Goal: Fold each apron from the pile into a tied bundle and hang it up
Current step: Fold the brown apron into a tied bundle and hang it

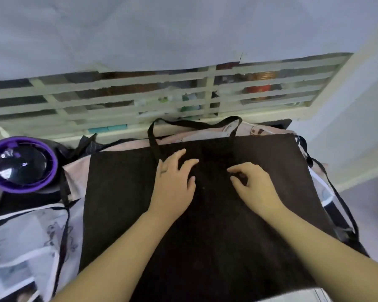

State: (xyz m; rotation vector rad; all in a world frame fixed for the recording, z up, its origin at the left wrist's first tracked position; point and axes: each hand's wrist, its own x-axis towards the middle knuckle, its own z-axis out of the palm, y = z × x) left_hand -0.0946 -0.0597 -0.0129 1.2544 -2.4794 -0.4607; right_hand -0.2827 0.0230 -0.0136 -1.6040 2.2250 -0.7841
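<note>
A dark brown apron [127, 192] lies spread flat on top of the pile, its black neck loop [194, 124] pointing away from me. My left hand [175, 182] rests flat on the cloth near the loop's left end, fingers spread. My right hand [253, 186] sits just to the right of it, fingers curled down, and seems to pinch the dark cloth at its fingertips. Black tie straps [327, 177] trail off the apron's right side.
Pink printed aprons [76, 175] lie under the brown one. A white and clear printed apron [24, 240] lies at the left. A purple-rimmed round object [22, 164] stands at the far left. A white slatted grille [140, 99] runs behind the pile.
</note>
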